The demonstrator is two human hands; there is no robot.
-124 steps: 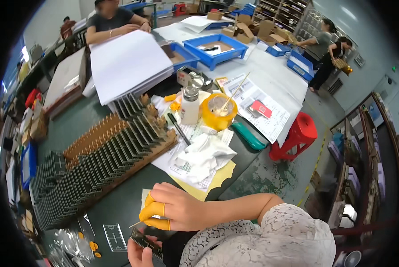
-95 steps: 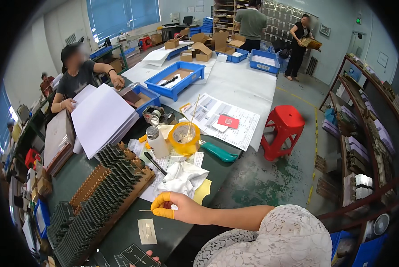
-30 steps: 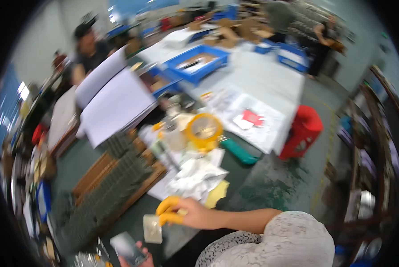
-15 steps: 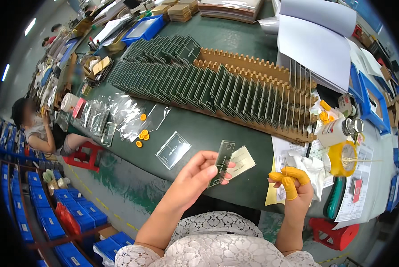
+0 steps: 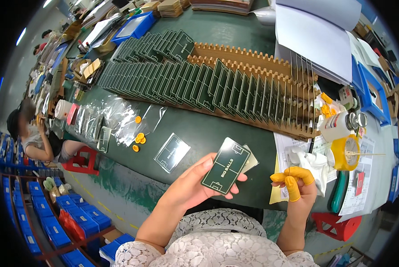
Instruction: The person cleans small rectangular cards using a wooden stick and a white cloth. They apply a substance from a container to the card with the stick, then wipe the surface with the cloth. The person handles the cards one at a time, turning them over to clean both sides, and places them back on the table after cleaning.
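My left hand (image 5: 193, 187) holds a dark green card (image 5: 226, 167) with white pitch-like lines and lettering, its face turned up toward me. Partly hidden behind it is a pale card (image 5: 252, 162). On my right hand (image 5: 299, 182), yellow finger cots cover several fingertips, which are pinched together; anything between them is too small to make out. Left of the held card, another green card (image 5: 172, 152), shiny on top, lies flat on the table. Beyond both hands, a brown slotted rack (image 5: 253, 62) holds rows of similar green cards (image 5: 164, 84) on edge.
Clear plastic sleeves (image 5: 135, 115) and loose orange finger cots (image 5: 140, 138) lie at left. To the right are a white bottle (image 5: 335, 128), a yellow tape roll (image 5: 345, 152), crumpled white cloth (image 5: 311, 164) and a green-handled tool (image 5: 337, 192). Another person (image 5: 39, 138) sits far left.
My left hand has turned the green card from a steep, nearly edge-on tilt to face me, covering more of the pale card. My right hand stays pinched, shifted slightly right.
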